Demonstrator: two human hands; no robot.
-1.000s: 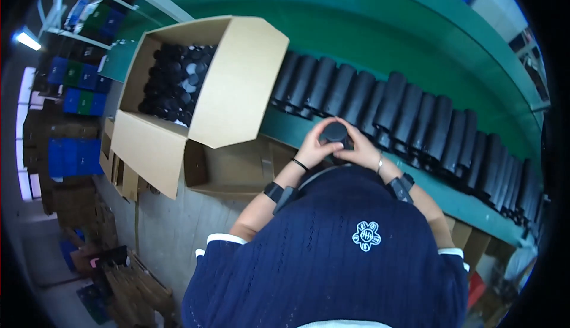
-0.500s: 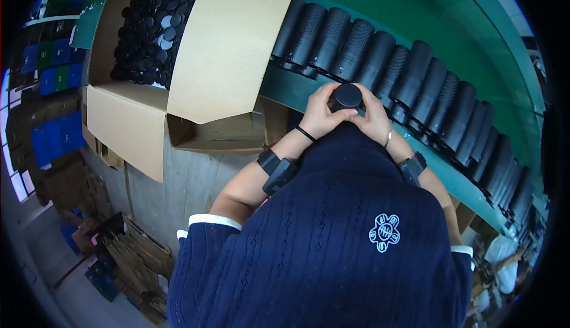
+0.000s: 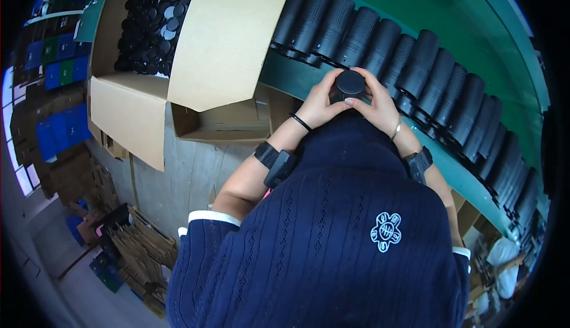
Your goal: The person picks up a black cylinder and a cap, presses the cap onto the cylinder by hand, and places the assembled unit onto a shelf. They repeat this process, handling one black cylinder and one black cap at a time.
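Both my hands are closed around a black cylinder, seen end-on, with a round black cap (image 3: 350, 82) on its top. My left hand (image 3: 319, 104) grips the cylinder's left side, and my right hand (image 3: 381, 108) wraps the right side. The right thumb tip presses at the cap's near edge, close to the left thumb. The rest of the cylinder is hidden below the cap and my fingers. Just beyond, a long row of black ribbed tubes (image 3: 358, 31) stands along the green bench, running away to the right.
An open cardboard box (image 3: 127, 123) of loose black caps (image 3: 151, 28) stands at the left, one flap slanting toward the tubes. Below it sits another cardboard box (image 3: 219, 127). The green bench edge (image 3: 297, 81) passes just beyond my hands. At the far right, part of another person (image 3: 504, 265) shows.
My thumbs have shifted around the cap: the right thumb now reaches under its near edge, where the left thumb was before. The whole view has moved slightly.
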